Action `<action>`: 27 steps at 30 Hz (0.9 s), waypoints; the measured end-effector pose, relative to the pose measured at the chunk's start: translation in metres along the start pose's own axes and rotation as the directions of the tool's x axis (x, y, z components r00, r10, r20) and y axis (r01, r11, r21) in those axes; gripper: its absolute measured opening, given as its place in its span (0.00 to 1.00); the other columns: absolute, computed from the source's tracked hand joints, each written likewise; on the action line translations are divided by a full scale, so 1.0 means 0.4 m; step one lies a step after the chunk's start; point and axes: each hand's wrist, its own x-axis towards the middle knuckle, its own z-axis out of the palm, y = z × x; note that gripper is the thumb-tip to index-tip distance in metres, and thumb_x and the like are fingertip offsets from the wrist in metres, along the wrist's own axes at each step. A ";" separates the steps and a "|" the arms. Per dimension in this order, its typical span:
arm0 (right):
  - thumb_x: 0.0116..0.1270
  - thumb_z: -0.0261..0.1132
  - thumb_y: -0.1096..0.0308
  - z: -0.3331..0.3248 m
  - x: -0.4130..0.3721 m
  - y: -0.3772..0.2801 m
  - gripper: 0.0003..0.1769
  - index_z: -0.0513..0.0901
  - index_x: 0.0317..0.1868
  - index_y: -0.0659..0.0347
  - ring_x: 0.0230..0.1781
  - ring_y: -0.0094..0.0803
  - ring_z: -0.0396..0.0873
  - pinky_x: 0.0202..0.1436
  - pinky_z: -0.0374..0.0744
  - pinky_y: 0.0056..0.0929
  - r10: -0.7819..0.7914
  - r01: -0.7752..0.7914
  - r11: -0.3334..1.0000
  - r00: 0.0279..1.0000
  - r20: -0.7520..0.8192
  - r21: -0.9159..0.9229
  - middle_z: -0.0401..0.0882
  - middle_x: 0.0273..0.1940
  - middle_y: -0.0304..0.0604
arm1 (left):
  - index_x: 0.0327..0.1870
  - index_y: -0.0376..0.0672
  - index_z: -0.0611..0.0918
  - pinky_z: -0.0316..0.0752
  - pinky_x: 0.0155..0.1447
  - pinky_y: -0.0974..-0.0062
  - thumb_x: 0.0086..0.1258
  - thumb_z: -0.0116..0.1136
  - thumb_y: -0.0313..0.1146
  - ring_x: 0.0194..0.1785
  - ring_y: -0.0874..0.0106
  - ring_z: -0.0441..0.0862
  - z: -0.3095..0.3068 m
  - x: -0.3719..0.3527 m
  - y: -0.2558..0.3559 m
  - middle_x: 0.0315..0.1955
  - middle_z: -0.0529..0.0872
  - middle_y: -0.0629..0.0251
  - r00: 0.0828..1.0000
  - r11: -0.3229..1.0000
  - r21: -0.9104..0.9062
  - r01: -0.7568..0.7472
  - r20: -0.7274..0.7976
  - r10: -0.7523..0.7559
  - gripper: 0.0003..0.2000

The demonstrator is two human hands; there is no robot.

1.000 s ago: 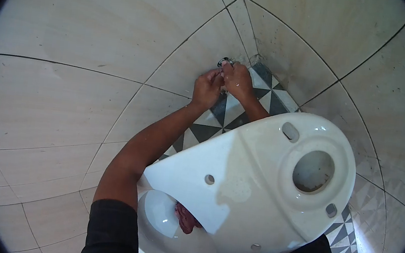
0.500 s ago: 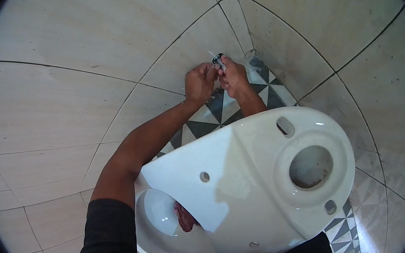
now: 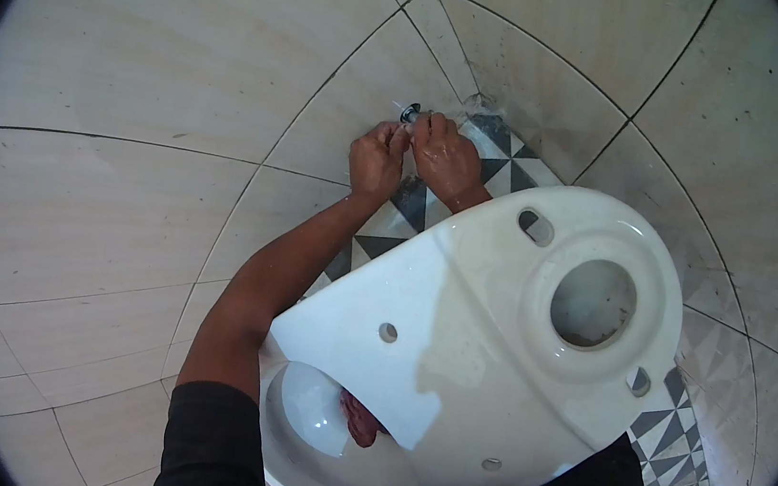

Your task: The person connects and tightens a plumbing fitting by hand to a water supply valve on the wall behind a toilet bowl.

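Note:
A small shiny metal valve [image 3: 410, 114] sticks out low on the tiled wall, near the corner. My right hand [image 3: 447, 160] is closed over its outer end, back of the hand upward. Just to the left, my left hand [image 3: 376, 162] has its fingers pinched together against the underside of the valve; whatever they grip is hidden. In front of me stands a white ceramic toilet [image 3: 487, 389] without a tank, its large round hole and two oblong slots showing. Both arms reach past it. A dark red cloth [image 3: 359, 420] lies in its bowl.
Beige tiled walls [image 3: 141, 61] meet at the corner behind the valve. Clear splashes, seemingly water, show near that corner. Patterned grey and white floor tiles [image 3: 391, 224] run between toilet and wall, with more at the lower right.
My right hand has turned over, its back now facing up and its fingers over the valve. My left hand stays beside it. The view has shifted slightly.

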 end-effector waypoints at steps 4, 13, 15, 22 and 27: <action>0.69 0.66 0.62 0.058 0.002 0.027 0.13 0.77 0.46 0.62 0.37 0.43 0.84 0.32 0.86 0.36 -0.031 0.031 0.999 1.000 0.002 0.016 0.76 0.38 0.46 | 0.41 0.36 0.88 0.80 0.40 0.63 0.76 0.60 0.40 0.30 0.56 0.87 -0.011 -0.002 0.040 0.28 0.88 0.52 0.999 1.000 -0.001 0.001 -0.034 -0.001 0.14; 0.67 0.67 0.65 0.022 0.008 0.017 0.11 0.76 0.41 0.62 0.32 0.51 0.84 0.31 0.83 0.46 0.054 -0.036 0.962 0.997 -0.058 0.270 0.77 0.35 0.51 | 0.44 0.34 0.88 0.79 0.42 0.73 0.77 0.61 0.42 0.34 0.75 0.85 -0.031 -0.001 0.059 0.30 0.90 0.62 0.983 0.993 0.035 0.115 0.139 -0.119 0.16; 0.67 0.67 0.65 0.017 0.013 0.015 0.11 0.76 0.40 0.62 0.31 0.53 0.84 0.32 0.83 0.47 0.078 -0.054 0.950 0.995 -0.067 0.307 0.77 0.34 0.52 | 0.40 0.34 0.88 0.79 0.41 0.68 0.74 0.61 0.43 0.31 0.70 0.86 -0.012 0.000 0.043 0.27 0.88 0.55 0.984 0.976 -0.141 0.165 0.086 -0.154 0.17; 0.73 0.63 0.62 0.017 0.016 0.004 0.13 0.76 0.38 0.64 0.31 0.60 0.83 0.33 0.81 0.54 0.200 -0.177 0.884 0.980 -0.010 0.433 0.81 0.33 0.59 | 0.47 0.33 0.87 0.81 0.45 0.69 0.75 0.58 0.41 0.36 0.69 0.89 -0.009 -0.006 0.027 0.33 0.91 0.55 0.969 0.934 -0.264 0.242 0.109 -0.220 0.17; 0.75 0.62 0.59 0.022 0.026 -0.001 0.16 0.76 0.37 0.65 0.31 0.63 0.83 0.33 0.79 0.55 0.253 -0.223 0.868 0.967 -0.008 0.443 0.81 0.30 0.61 | 0.51 0.35 0.87 0.82 0.50 0.65 0.75 0.55 0.35 0.43 0.61 0.92 -0.009 -0.006 0.010 0.38 0.91 0.48 0.973 0.987 0.011 0.160 0.165 -0.160 0.14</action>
